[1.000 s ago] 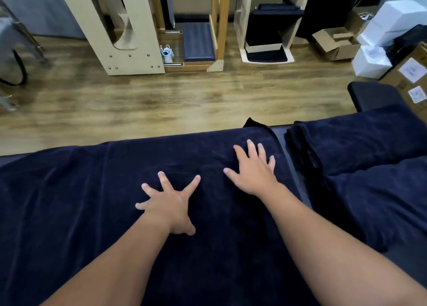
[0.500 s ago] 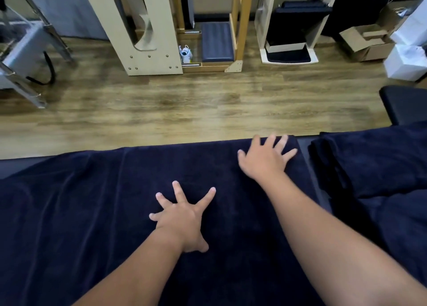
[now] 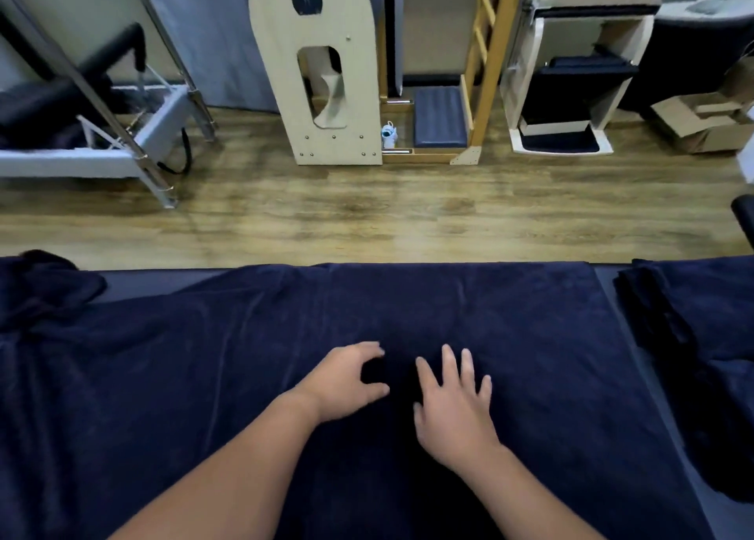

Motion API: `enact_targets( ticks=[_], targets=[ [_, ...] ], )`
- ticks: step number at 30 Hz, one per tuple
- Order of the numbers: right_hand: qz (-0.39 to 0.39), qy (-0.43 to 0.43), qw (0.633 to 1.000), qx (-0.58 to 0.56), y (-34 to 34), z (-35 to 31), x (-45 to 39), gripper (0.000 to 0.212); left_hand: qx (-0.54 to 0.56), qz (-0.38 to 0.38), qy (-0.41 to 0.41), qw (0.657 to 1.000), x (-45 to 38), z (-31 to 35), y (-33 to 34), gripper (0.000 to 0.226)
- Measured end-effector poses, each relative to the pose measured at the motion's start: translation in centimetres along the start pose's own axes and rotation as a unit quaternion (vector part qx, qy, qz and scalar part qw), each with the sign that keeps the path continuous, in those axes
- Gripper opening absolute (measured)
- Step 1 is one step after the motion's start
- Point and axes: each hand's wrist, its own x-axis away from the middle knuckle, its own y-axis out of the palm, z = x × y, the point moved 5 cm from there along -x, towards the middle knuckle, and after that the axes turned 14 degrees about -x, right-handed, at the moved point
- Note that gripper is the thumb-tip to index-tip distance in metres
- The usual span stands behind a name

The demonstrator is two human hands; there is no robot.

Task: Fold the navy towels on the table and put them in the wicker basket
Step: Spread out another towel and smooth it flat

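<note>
Wood floor (image 3: 367, 213) beyond table (image 3: 606, 290), spread navy towel (image 3: 204, 376), left hand (image 3: 347, 380) fingers curled on it, right hand (image 3: 453, 405) fingers spread flat, folded towels (image 3: 693, 315) far right, crumpled towel (image 3: 41, 290) far left

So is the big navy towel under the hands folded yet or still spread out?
Spread out: the navy towel lies flat across the table, both hands resting on its middle, no visible fold.

At three o'clock my second towel (image 3: 701, 335) runs off the edge; my left hand's (image 3: 347, 380) fingertips curl out of sight.
</note>
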Motion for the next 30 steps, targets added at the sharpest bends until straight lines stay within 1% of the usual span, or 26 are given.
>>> enact_targets(
  ticks=[1,2,3,7,9,11,12,14,16,18,20,21,23,24,25,26,27,28,29,30],
  targets=[
    [-0.011,-0.002,1.0,0.005,0.4,-0.9,0.5,0.069,-0.007,0.033,-0.01,0.999,0.7,-2.1,-0.7,0.048],
    [-0.021,-0.005,1.0,0.009,0.9,-2.3,0.9,0.069,-0.023,0.07,-0.023,0.997,1.7,-4.7,-1.7,0.035],
    [-0.032,-0.006,0.999,0.008,1.5,-3.6,1.2,0.069,-0.036,0.101,-0.043,0.993,2.6,-7.5,-2.6,0.029],
    [-0.054,-0.014,0.998,0.005,3.9,-10.9,1.1,0.071,-0.09,0.173,-0.142,0.97,4.5,-19.9,-7.8,0.02],
    [-0.054,-0.024,0.998,0.006,5.4,-15.7,0.2,0.074,-0.092,0.225,-0.183,0.952,4.5,-25.6,-11.2,0.024],
    [-0.052,-0.043,0.998,0.013,6.6,-20.4,-1.0,0.079,-0.09,0.264,-0.189,0.942,3.7,-29.4,-14.1,0.03],
    [-0.057,-0.051,0.997,0.018,7.4,-22.9,-1.8,0.083,-0.083,0.263,-0.189,0.942,3.3,-31.0,-15.2,0.03],
    [-0.078,-0.046,0.996,0.023,8.9,-26.8,-3.2,0.097,-0.078,0.223,-0.198,0.951,2.2,-33.5,-16.5,0.029],
    [-0.106,-0.012,0.994,0.031,10.2,-28.9,-4.2,0.114,-0.099,0.155,-0.204,0.961,1.4,-35.0,-16.8,0.032],
    [-0.126,0.038,0.991,0.033,11.2,-29.6,-4.8,0.128,-0.136,0.081,-0.181,0.971,1.1,-35.3,-16.6,0.038],
    [-0.134,0.08,0.987,0.031,11.4,-29.9,-5.2,0.137,-0.185,0.023,-0.143,0.972,0.9,-34.7,-16.3,0.045],
    [-0.138,0.093,0.985,0.034,11.3,-30.1,-5.4,0.14,-0.206,0.006,-0.126,0.97,0.8,-34.2,-16.2,0.044],
    [-0.149,0.113,0.981,0.043,11.4,-30.8,-6.0,0.145,-0.228,-0.019,-0.106,0.968,0.5,-33.5,-16.2,0.031],
    [-0.152,0.122,0.98,0.044,11.5,-31.1,-6.2,0.147,-0.217,-0.029,-0.107,0.97,0.2,-33.4,-16.1,0.024],
    [-0.156,0.131,0.978,0.044,11.6,-31.2,-6.3,0.149,-0.18,-0.032,-0.122,0.976,-0.1,-33.6,-16.2,0.018],
    [-0.158,0.138,0.977,0.043,11.8,-31.3,-6.4,0.15,-0.113,-0.019,-0.147,0.982,-0.3,-34.0,-16.5,0.012],
    [-0.158,0.142,0.976,0.043,11.9,-31.3,-6.5,0.15,-0.036,0.014,-0.175,0.984,-0.6,-34.8,-17.1,0.009],
    [-0.157,0.143,0.976,0.045,11.9,-31.2,-6.6,0.15,0.035,0.064,-0.202,0.977,-1.0,-35.7,-18.2,0.008],
    [-0.156,0.144,0.976,0.047,11.9,-31.2,-6.6,0.15,0.078,0.13,-0.215,0.965,-1.4,-36.7,-19.5,0.009],
    [-0.155,0.143,0.976,0.053,11.9,-31.2,-6.7,0.151,0.078,0.197,-0.212,0.954,-1.9,-37.4,-20.9,0.008]
  ],
)
